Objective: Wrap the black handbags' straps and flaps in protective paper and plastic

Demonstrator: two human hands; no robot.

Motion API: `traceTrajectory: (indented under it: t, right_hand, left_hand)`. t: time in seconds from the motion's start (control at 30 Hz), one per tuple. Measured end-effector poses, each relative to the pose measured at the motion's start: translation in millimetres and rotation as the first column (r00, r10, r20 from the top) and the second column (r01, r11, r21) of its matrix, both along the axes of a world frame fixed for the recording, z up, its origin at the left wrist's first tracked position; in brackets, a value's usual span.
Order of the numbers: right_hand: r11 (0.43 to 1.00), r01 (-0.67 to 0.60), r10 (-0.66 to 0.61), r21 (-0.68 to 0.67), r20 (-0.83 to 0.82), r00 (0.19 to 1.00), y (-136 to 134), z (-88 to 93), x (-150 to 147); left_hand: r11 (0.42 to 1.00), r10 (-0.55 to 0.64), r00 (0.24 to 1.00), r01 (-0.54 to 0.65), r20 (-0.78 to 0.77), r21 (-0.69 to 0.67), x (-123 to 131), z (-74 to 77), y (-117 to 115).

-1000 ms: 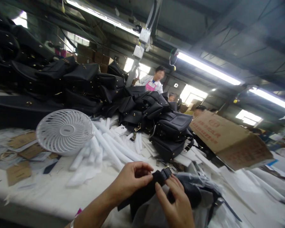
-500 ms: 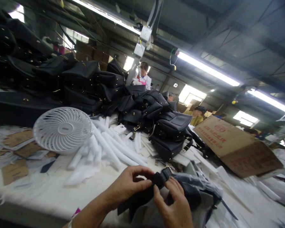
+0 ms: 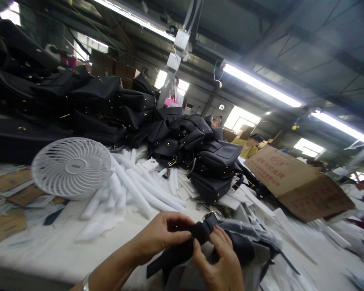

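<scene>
A black strap [image 3: 200,231] with a gold-coloured buckle [image 3: 211,215] at its upper end lies between my two hands. My left hand [image 3: 166,230] pinches the strap from the left, thumb and fingers together. On the other side, my right hand [image 3: 220,258] grips it near the buckle, thumb below and fingers behind. One loose strap end hangs down to the lower left of my hands. Beneath them is a black bag [image 3: 245,244], partly covered by clear plastic and pale wrapping. My hands hide much of the bag.
A white fan [image 3: 74,165] stands at the left, beside white foam tubes [image 3: 139,190]. Many black bags [image 3: 212,173] are piled behind. A cardboard box [image 3: 297,182] tilts at the right. Brown cards [image 3: 7,224] lie on the left. Several people are in the background.
The view has shifted slightly, so the fan and bags sit a little further left. Both hands keep hold of the strap, in nearly the same pose.
</scene>
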State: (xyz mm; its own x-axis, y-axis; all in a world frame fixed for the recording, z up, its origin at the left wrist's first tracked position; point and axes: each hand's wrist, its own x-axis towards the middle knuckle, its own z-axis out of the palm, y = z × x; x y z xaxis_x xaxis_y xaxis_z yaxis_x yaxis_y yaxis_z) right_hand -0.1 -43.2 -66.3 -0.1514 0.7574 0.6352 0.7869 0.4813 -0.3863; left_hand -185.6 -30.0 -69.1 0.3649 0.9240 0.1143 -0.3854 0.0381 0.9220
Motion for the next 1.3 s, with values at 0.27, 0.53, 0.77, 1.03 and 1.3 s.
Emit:
traceTrajectory:
  t: [0.27, 0.53, 0.77, 1.03, 1.3]
  right_hand:
    - [1.000, 0.003, -0.003, -0.004, -0.025, 1.000, -1.3, -0.9, -4.0]
    - [0.998, -0.032, 0.030, -0.053, -0.047, 0.998, -3.8, 3.8, -3.1]
    - [0.995, -0.066, 0.061, -0.078, -0.068, 0.996, -4.5, 12.4, -10.4]
    - [0.988, -0.122, 0.112, -0.097, -0.102, 0.988, 1.1, 27.3, -10.8]
    - [0.916, -0.351, 0.334, -0.195, -0.116, 0.936, -1.5, 57.3, 51.1]
  left_hand:
    - [1.000, 0.028, 1.000, -0.028, 0.005, 0.002, 3.4, 0.9, -1.5]
    - [1.000, 0.021, 1.000, -0.021, -0.006, 0.021, 5.5, -0.2, -3.0]
    - [0.985, 0.062, 0.991, -0.040, -0.122, 0.169, 15.0, -3.7, 7.2]
    - [0.963, 0.252, 0.945, -0.222, -0.208, 0.154, 15.1, -14.0, 9.9]
    - [0.917, 0.384, 0.876, -0.324, -0.292, 0.234, 16.3, -24.4, -12.4]
